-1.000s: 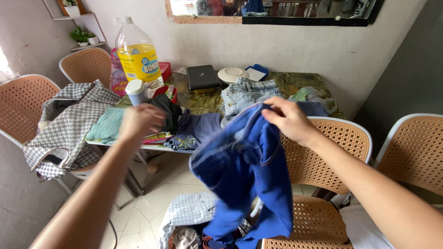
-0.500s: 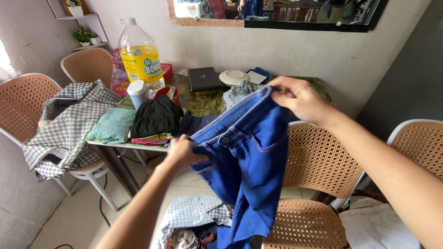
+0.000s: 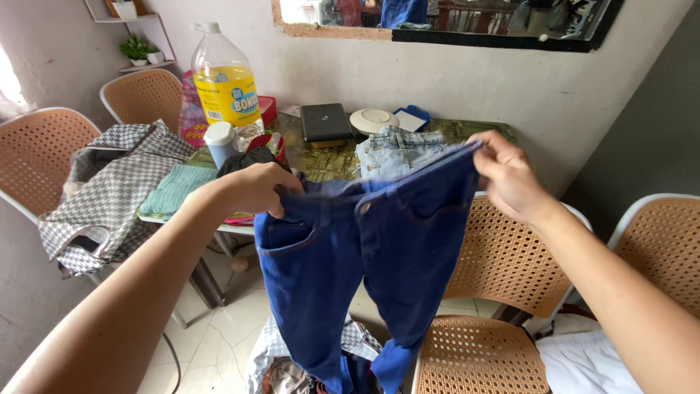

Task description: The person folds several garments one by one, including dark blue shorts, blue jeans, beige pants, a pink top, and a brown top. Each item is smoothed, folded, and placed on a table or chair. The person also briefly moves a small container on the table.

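Jeans (image 3: 364, 263) hang spread before table (image 3: 321, 164), legs dangling. Left hand (image 3: 255, 188) and right hand (image 3: 507, 175) both closed on waistband corners. Denim soft, floppy, fairly heavy; waistband looks the firmest hold.

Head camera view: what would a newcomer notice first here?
A pair of blue jeans hangs spread in the middle, held at the waistband by the left hand and the right hand. Behind, a large bottle of yellow liquid stands on the cluttered table.
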